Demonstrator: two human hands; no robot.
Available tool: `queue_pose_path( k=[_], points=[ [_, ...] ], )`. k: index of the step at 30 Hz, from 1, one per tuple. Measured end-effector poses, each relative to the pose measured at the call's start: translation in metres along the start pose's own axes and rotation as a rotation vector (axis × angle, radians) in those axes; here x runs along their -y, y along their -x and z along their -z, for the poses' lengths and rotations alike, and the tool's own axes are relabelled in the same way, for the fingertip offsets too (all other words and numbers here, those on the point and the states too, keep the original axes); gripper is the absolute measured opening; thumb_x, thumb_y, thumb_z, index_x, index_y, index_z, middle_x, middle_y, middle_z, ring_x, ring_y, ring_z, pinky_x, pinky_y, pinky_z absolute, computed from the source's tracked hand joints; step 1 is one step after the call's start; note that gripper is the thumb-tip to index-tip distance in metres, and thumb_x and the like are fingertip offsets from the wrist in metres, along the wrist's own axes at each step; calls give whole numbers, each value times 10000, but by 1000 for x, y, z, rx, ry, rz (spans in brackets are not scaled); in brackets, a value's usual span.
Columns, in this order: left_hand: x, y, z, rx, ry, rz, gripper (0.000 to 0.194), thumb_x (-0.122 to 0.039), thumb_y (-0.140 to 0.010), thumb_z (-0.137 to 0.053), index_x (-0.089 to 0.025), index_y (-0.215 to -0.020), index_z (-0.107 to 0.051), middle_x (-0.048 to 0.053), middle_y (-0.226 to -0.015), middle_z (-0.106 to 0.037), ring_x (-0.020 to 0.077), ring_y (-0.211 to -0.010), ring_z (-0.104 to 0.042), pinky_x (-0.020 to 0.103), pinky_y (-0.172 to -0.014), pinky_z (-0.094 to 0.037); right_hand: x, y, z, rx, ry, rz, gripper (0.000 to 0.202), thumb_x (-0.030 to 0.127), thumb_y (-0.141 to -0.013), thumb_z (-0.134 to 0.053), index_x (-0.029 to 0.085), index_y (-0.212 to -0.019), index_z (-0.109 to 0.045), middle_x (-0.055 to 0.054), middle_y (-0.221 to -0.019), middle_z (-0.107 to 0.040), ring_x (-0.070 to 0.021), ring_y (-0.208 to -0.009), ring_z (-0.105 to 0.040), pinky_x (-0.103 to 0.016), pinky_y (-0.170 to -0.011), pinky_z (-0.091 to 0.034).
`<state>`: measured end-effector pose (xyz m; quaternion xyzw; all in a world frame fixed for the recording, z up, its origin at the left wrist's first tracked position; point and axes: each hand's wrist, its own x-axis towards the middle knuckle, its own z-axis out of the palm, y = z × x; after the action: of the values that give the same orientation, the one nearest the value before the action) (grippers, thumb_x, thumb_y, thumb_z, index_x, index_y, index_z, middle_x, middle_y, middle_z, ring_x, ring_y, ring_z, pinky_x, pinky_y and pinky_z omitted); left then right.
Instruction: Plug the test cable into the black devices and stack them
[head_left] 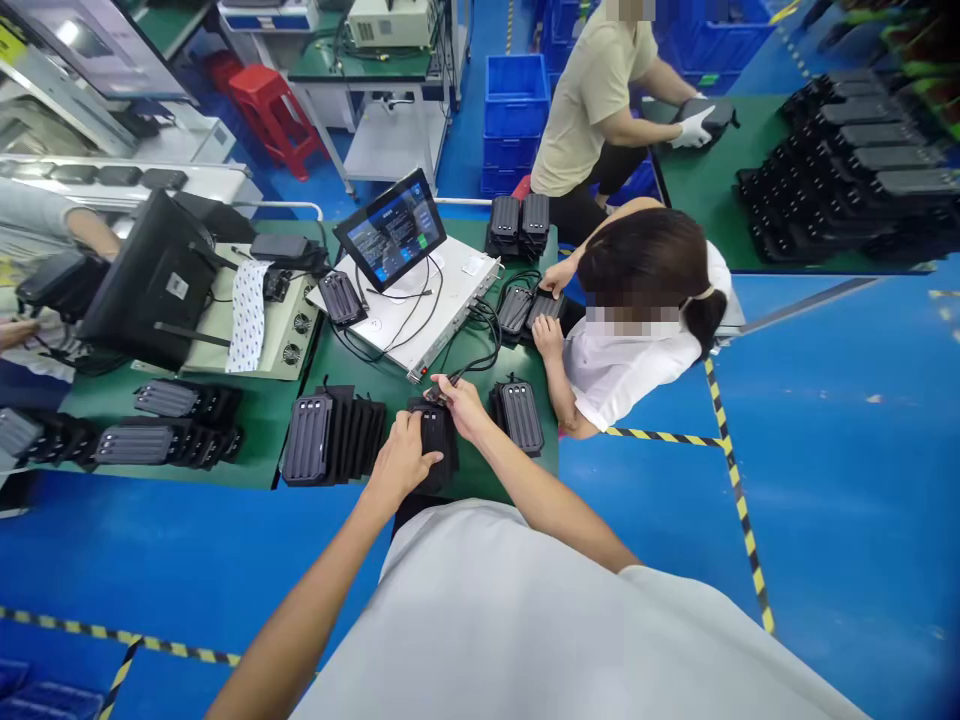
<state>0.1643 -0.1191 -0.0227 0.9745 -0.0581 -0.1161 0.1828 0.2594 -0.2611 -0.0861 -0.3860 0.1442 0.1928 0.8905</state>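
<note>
My left hand (403, 455) is closed on the side of a black power bank (435, 432) near the front edge of the green table, thumb lying across its face. My right hand (460, 405) pinches a bundle of cable plugs (436, 392) at the end of the power bank that has its ports. Whether the plugs sit in the ports cannot be made out. Black cables (484, 350) run from those plugs to a flat white test box (442, 325). Left of my hands stands a row of ridged power banks (309, 440); another stack (520, 418) is to the right.
A tablet screen (394, 230) stands on the test box. At the right table edge a co-worker (637, 320) handles power banks (546, 305). More stacks (139, 443) and a monitor (150, 285) occupy the left table. Another person (592, 110) works farther back, near blue crates (516, 120).
</note>
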Motion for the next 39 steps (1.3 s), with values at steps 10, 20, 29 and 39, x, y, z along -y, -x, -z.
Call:
queue_pose_path(
  k=[10, 20, 29, 39],
  points=[
    [-9, -12, 4, 30, -5, -22, 690, -278, -759, -909, -207, -1326, -524, 122, -1299, -484, 340, -1199, -592, 481, -1031, -534, -3, 1, 6, 32, -38, -47, 485, 521, -798, -891, 143, -1051, -723, -57, -800, -784, -195, -770, -718, -330, -814, -539],
    [-13, -17, -3, -3, 3, -70, 498, -207, -843, -793, -208, -1275, -546, 118, -1231, -557, 323, -1177, -585, 459, -1029, -493, -3, 0, 9, 28, -70, -64, 515, 523, -761, -920, 150, -1061, -731, -52, -801, -789, -192, -761, -730, -305, -771, -545],
    [-7, -28, 2, -35, 332, 86, 247, -136, -788, -736, -224, -936, -559, 24, -943, -640, 205, -838, -608, 341, -798, -474, 0, 1, 13, -6, -63, -77, 493, 508, -754, -923, 134, -1022, -746, -69, -807, -786, -180, -762, -721, -301, -788, -546],
    [0, 7, -24, -53, 879, 230, 232, -397, -883, -658, -177, -880, -735, 73, -858, -774, 207, -816, -702, 312, -796, -514, 14, 11, 16, 28, 59, -98, 508, 524, -741, -912, 123, -1005, -747, -99, -835, -781, -122, -616, -597, -224, -529, -419]
  ],
)
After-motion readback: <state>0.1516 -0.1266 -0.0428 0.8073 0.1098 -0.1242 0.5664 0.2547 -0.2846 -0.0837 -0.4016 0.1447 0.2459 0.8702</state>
